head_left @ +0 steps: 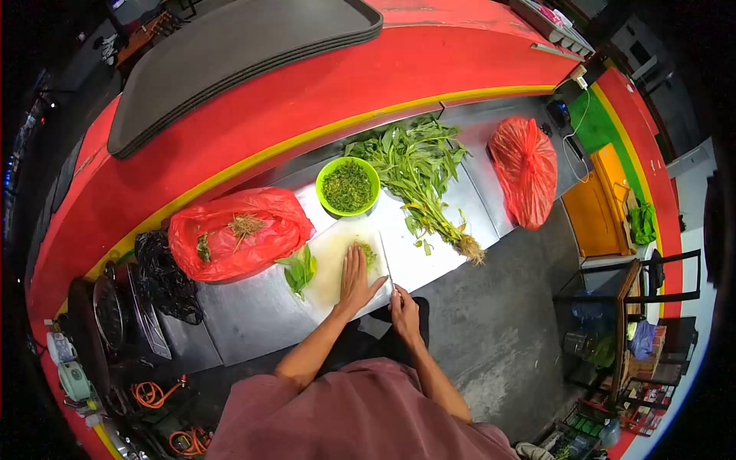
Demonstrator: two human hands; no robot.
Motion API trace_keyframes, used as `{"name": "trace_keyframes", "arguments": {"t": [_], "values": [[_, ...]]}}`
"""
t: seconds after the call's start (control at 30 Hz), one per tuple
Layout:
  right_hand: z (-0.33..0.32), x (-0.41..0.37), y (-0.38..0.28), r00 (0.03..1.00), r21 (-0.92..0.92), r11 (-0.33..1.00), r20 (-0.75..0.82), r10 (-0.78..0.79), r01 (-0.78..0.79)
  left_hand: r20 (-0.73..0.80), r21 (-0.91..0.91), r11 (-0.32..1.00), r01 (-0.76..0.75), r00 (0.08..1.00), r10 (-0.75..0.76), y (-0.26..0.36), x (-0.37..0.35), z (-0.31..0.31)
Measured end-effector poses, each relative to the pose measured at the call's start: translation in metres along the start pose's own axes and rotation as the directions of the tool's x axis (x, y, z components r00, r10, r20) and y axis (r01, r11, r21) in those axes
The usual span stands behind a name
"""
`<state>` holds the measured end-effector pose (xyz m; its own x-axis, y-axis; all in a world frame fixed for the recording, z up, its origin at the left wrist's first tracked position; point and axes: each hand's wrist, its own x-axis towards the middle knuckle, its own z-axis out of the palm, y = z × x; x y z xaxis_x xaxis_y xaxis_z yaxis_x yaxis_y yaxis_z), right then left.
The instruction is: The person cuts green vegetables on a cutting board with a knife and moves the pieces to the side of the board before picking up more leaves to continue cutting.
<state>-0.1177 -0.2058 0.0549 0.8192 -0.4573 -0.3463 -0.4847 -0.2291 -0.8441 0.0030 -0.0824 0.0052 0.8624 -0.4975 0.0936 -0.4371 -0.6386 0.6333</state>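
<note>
My left hand (356,282) lies flat on the pale cutting board (326,264), fingers stretched out beside a small heap of chopped greens (369,254). At the board's right edge, my right hand (404,310) is closed round the handle of a knife (392,282), whose thin blade points away from me. Above the board stands a lime green bowl (320,198) holding chopped leaves. A few whole leaves (300,270) lie at the board's left edge. To the right of the bowl is a bunch of leafy stems (418,180) with roots at its near end.
An open red plastic bag (287,222) with root scraps sits left, beside a black bag (162,276). A tied red bag (524,172) stands at the right. Dark trays (245,54) rest on the red ledge (452,57) beyond the metal table (253,326).
</note>
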Motion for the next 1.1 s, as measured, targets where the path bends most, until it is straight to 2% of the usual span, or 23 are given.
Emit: {"name": "trace_keyframes", "arguments": {"t": [0.1,0.13,0.17,0.2,0.3,0.33,0.37,0.43,0.5,0.53,0.57,0.63,0.7,0.8,0.83,0.93,1.0,1.1], "values": [[-0.005,0.016,0.013,0.999,-0.011,1.000,-0.049,-0.004,0.004,-0.037,-0.110,0.994,0.024,0.999,-0.028,-0.010,0.014,0.005],[-0.007,0.021,0.015,0.999,-0.004,1.000,-0.030,-0.018,0.018,-0.103,-0.072,0.997,-0.007,0.995,0.000,-0.014,0.020,0.009],[-0.009,0.023,0.016,1.000,0.004,1.000,-0.007,-0.029,0.029,-0.107,-0.068,0.998,0.003,0.994,-0.010,-0.018,0.020,0.010],[-0.016,0.021,0.007,0.996,-0.030,0.997,0.048,0.069,-0.068,-0.130,-0.053,0.999,-0.005,0.991,-0.002,-0.019,0.025,0.007],[-0.013,0.032,0.017,0.997,-0.084,0.996,0.067,0.025,-0.019,-0.151,-0.019,1.000,-0.019,0.988,0.016,-0.026,0.035,0.001],[-0.014,0.034,0.020,0.997,-0.078,0.997,0.081,-0.004,0.010,-0.122,-0.074,0.996,-0.043,0.992,0.033,-0.029,0.035,-0.001],[-0.014,0.035,0.023,0.991,-0.053,0.998,0.122,0.050,-0.044,-0.096,-0.133,0.989,-0.061,0.994,0.049,-0.030,0.033,0.000],[-0.016,0.035,0.022,0.986,-0.078,0.995,0.151,0.071,-0.060,-0.132,-0.104,0.991,-0.085,0.989,0.070,-0.028,0.028,-0.005],[-0.019,0.037,0.020,0.984,-0.097,0.994,0.164,0.070,-0.055,-0.026,-0.333,0.943,-0.024,1.000,0.016,-0.028,0.026,-0.010],[-0.020,0.039,0.018,0.983,-0.115,0.992,0.171,0.071,-0.051,-0.067,-0.338,0.941,-0.002,0.998,-0.022,-0.026,0.025,-0.011],[-0.022,0.042,0.017,0.983,-0.115,0.992,0.169,0.068,-0.049,-0.069,-0.339,0.941,-0.005,0.997,-0.019,-0.026,0.027,-0.011],[-0.027,0.044,0.007,0.983,-0.084,0.993,0.160,0.095,-0.082,-0.190,-0.291,0.956,-0.046,0.982,-0.010,-0.029,0.028,-0.008],[-0.025,0.049,0.005,0.992,-0.058,0.998,0.123,0.028,-0.021,-0.162,-0.281,0.958,-0.053,0.987,0.007,-0.032,0.030,-0.012],[-0.023,0.048,0.005,0.991,-0.079,0.995,0.121,-0.051,0.061,-0.010,-0.070,0.990,-0.126,0.992,0.126,-0.031,0.025,-0.026],[-0.023,0.045,-0.003,0.989,-0.124,0.992,0.145,-0.007,0.025,-0.019,-0.074,0.989,-0.129,0.992,0.128,-0.035,0.026,-0.025],[-0.022,0.042,-0.001,0.987,-0.164,0.984,0.156,-0.037,0.063,0.004,-0.042,0.986,-0.160,0.987,0.160,-0.047,0.031,-0.016],[-0.021,0.039,0.000,0.992,-0.130,0.991,0.117,0.036,-0.021,-0.002,-0.057,0.980,-0.188,0.982,0.188,-0.056,0.040,-0.011],[-0.017,0.039,0.003,0.999,-0.081,0.996,0.020,0.047,-0.045,-0.050,-0.091,0.963,-0.255,0.966,0.252,-0.058,0.048,-0.011]]}}
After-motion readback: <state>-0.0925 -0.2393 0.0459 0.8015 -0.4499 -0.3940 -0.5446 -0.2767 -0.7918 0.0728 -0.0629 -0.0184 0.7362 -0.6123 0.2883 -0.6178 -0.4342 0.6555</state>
